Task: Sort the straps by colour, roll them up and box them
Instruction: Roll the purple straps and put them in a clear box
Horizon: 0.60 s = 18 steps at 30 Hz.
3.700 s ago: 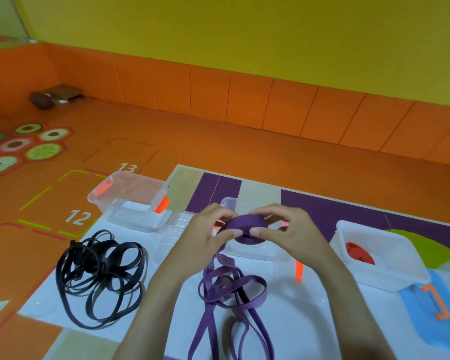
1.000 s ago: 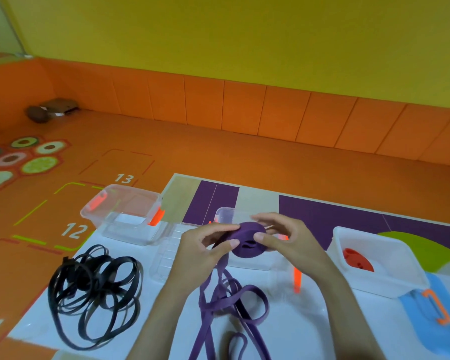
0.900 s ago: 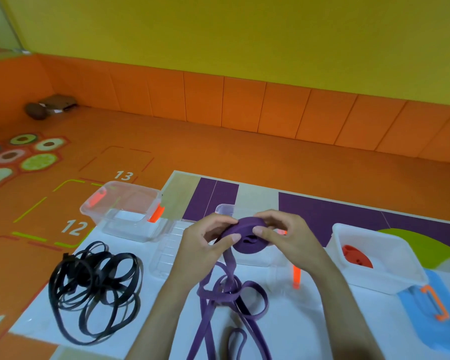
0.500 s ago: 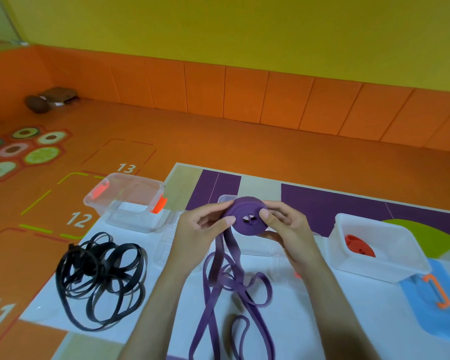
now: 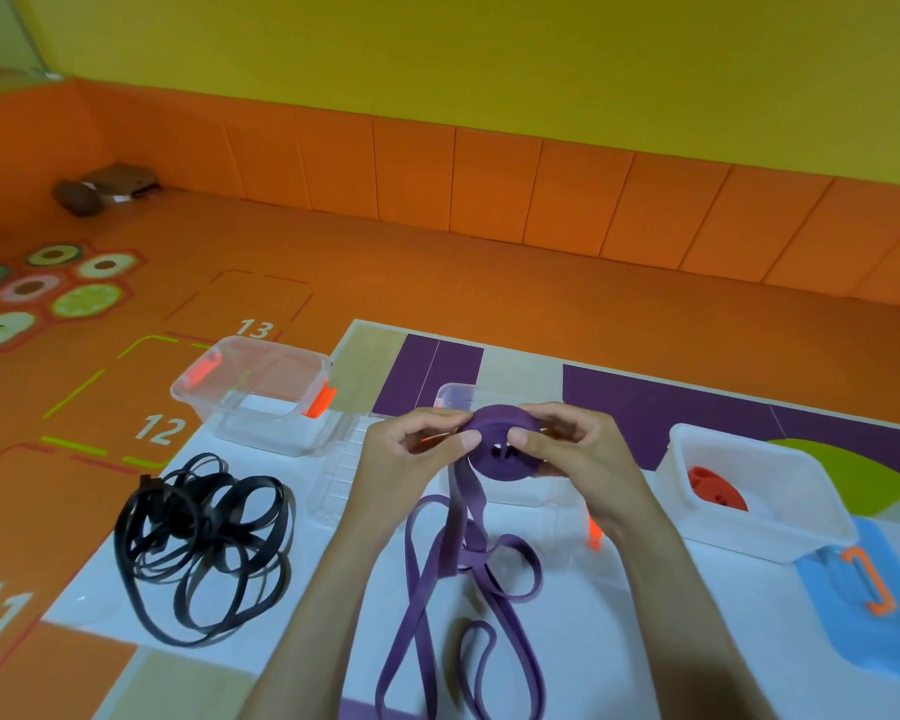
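From my remote seat, both hands meet just above the middle of the mat (image 5: 697,626). The left hand (image 5: 406,454) and the right hand (image 5: 583,454) hold a purple roll (image 5: 489,465) between them, lifted clear of the mat. Each hand's thumb and fingers are curled and pinched on the roll's edge, left hand at its 9 o'clock side, right hand at its 3 o'clock side. The roll's flat face tilts toward the camera. From its 7 o'clock edge the unrolled purple strap (image 5: 427,579) hangs down and lies in loose loops on the mat toward 6 o'clock, running out of the bottom of the view.

Just behind the hands stands a clear box (image 5: 515,493), partly hidden by them; I cannot tell what it holds. A second clear box with orange clips (image 5: 261,407) sits at 10 o'clock. A tangle of black straps (image 5: 198,543) lies on the mat at 8 o'clock, well apart from the purple loops. At 3 o'clock a white box (image 5: 780,532) holds an orange roll (image 5: 715,488). Just beside it, at 4 o'clock, lies a blue lid (image 5: 863,646) with an orange handle (image 5: 871,584).
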Tool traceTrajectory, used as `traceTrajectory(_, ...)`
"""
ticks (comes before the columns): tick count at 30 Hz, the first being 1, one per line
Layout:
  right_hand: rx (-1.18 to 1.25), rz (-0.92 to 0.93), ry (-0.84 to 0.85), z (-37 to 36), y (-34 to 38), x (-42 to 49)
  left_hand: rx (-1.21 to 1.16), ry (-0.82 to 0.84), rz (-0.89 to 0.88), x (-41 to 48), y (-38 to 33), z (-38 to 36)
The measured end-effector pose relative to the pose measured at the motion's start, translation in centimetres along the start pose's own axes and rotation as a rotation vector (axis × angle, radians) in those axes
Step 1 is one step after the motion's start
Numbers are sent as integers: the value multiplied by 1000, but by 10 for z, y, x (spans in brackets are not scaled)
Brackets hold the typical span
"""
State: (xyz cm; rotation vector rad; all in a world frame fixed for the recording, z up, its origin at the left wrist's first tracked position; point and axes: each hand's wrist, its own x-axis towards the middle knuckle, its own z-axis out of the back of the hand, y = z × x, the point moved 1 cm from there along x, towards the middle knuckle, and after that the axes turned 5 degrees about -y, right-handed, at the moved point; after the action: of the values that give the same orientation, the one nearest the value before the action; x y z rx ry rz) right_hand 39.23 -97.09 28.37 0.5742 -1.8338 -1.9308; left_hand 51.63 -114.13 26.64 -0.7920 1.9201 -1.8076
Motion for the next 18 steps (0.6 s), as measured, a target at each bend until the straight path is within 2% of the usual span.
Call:
traceTrajectory(7,22,-96,29,-6,-7,-9,-21,-39,-27,-5,4,-4)
traceTrajectory(13,24,-159,10,-11,-14,-12,-17,-62,20,-13,12,-4)
traceTrajectory(18,112,-200,-13,-20,-15,-13,-32,-88,21,-15,12,-4)
